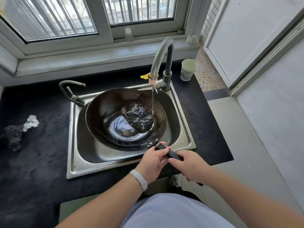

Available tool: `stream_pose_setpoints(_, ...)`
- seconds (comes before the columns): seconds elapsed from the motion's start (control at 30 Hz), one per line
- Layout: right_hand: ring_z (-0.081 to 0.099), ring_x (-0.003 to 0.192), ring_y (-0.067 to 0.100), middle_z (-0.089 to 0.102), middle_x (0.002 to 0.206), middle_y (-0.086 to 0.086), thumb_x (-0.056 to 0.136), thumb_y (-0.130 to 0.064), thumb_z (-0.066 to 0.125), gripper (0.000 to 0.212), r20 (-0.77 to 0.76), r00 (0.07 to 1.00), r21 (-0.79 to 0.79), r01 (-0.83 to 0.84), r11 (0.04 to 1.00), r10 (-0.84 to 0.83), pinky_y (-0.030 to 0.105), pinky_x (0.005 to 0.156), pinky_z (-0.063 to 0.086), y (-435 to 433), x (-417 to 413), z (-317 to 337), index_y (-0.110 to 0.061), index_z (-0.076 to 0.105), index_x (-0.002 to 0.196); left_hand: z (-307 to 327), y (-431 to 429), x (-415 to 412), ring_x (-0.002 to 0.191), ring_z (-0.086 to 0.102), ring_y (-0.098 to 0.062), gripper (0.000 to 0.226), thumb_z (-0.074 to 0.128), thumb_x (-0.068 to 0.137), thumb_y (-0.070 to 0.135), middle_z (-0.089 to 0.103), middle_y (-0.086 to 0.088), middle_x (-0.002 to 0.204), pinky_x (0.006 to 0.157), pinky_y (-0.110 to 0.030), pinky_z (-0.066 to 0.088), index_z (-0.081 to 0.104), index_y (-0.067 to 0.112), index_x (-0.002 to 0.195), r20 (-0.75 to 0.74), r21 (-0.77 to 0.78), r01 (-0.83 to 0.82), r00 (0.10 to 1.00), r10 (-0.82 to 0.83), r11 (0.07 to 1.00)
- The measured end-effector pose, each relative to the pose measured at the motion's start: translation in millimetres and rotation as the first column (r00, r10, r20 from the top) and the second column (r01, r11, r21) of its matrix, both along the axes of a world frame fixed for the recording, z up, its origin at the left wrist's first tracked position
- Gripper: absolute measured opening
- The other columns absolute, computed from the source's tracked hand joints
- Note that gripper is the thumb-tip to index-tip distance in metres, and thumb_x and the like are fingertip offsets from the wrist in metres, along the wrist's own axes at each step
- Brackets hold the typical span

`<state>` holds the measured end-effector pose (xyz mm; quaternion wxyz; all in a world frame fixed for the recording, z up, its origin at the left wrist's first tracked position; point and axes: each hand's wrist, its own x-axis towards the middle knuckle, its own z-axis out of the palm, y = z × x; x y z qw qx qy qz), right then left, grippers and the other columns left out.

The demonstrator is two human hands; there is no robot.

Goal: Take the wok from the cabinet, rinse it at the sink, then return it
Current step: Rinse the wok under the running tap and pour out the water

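A dark round wok (105,111) sits tilted inside the steel sink (74,165), with water pooled and swirling in its bottom. A thin stream runs into it from the grey faucet (162,53). The wok's black handle (171,153) points toward me over the sink's front right rim. My left hand (152,163), with a white band on the wrist, grips the handle close to the wok. My right hand (191,167) grips the handle's outer end.
A black counter (37,162) surrounds the sink. On its left lie a crumpled white tissue (31,122) and a dark scrubber (12,135). A second small tap (70,92) stands at the sink's back left, a paper cup (188,69) at the back right.
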<state>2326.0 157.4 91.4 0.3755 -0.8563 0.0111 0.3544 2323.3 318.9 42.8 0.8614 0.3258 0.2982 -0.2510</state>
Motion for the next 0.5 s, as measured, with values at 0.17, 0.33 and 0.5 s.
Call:
stream_pose_setpoints(0.17, 0.054, 0.054, 0.012, 0.059, 0.064, -0.004, 0.094, -0.049, 0.058, 0.031, 0.109, 0.987, -0.090, -0.106, 0.990, 0.116, 0.038, 0.056, 0.052, 7, 16, 1, -0.019, 0.064, 0.086, 10, 7, 12, 0.089, 0.069, -0.027, 0.026, 0.048, 0.095, -0.010, 0.070, -0.012, 0.093, 0.075, -0.033, 0.059, 0.054, 0.006, 0.115, 0.035, 0.011, -0.057, 0.998, 0.056, 0.998)
stream_pose_setpoints(0.33, 0.052, 0.057, 0.012, 0.057, 0.065, -0.004, 0.093, -0.051, 0.057, 0.037, 0.228, 0.963, -0.169, -0.108, 0.980, 0.145, 0.029, 0.053, 0.039, 12, 25, -2, -0.017, 0.058, 0.080, 19, 10, 25, 0.088, 0.070, -0.026, 0.026, 0.046, 0.096, -0.011, 0.070, -0.012, 0.096, 0.071, -0.036, 0.060, 0.054, 0.007, 0.113, 0.069, 0.030, -0.060, 0.996, 0.058, 0.998)
stream_pose_setpoints(0.5, 0.057, 0.059, 0.015, 0.060, 0.068, -0.002, 0.092, -0.055, 0.055, 0.038, 0.289, 0.947, -0.184, -0.091, 0.979, 0.142, 0.031, 0.054, 0.043, 15, 34, -3, -0.019, 0.057, 0.081, 25, 11, 39, 0.082, 0.074, -0.025, 0.028, 0.043, 0.095, -0.014, 0.069, -0.014, 0.098, 0.070, -0.031, 0.062, 0.054, 0.004, 0.113, 0.070, 0.011, -0.116, 0.991, 0.115, 0.993)
